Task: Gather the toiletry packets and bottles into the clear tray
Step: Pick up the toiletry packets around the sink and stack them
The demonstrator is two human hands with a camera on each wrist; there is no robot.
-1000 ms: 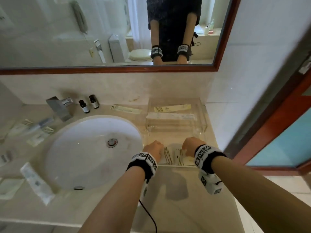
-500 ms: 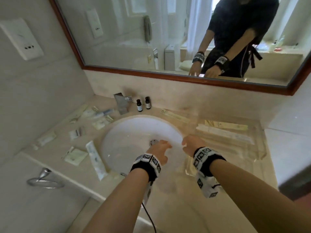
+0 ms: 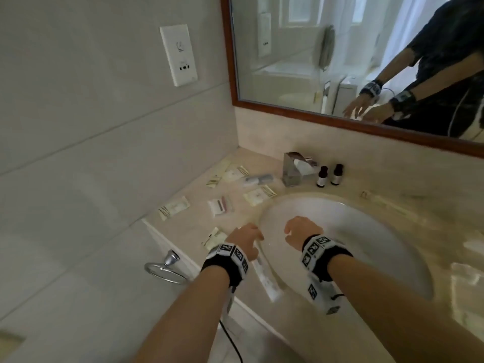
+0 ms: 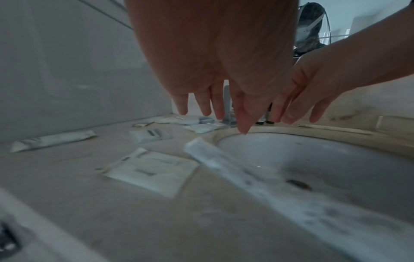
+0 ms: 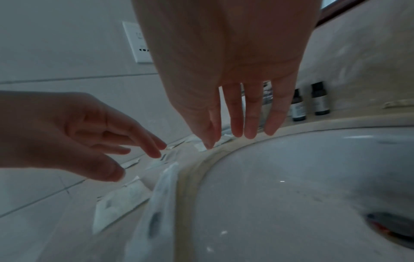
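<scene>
Both hands hover empty with straight fingers over the left rim of the sink [image 3: 353, 247]. My left hand [image 3: 246, 238] [image 4: 212, 109] hangs above a long white packet [image 3: 264, 273] [image 4: 246, 177] and a square packet [image 3: 214, 238] [image 4: 152, 170] without touching them. Over the basin edge is my right hand [image 3: 301, 231] [image 5: 241, 134]. Several more packets [image 3: 220, 205] lie scattered on the counter to the left. Two small dark bottles [image 3: 328, 175] [image 5: 309, 104] stand by the faucet [image 3: 293, 169]. A glossy patch at the far right edge looks like the clear tray [image 3: 468, 281], blurred.
A tiled wall with a socket plate [image 3: 179, 55] closes the counter's left side. A chrome towel ring [image 3: 165, 268] hangs below the front edge. Another long packet [image 3: 379, 203] lies behind the sink, under the mirror [image 3: 314, 61].
The view swung left, from the tray to the counter's left side. Both hands left the tray's near edge, crossed the sink leftward and their fingers straightened.
</scene>
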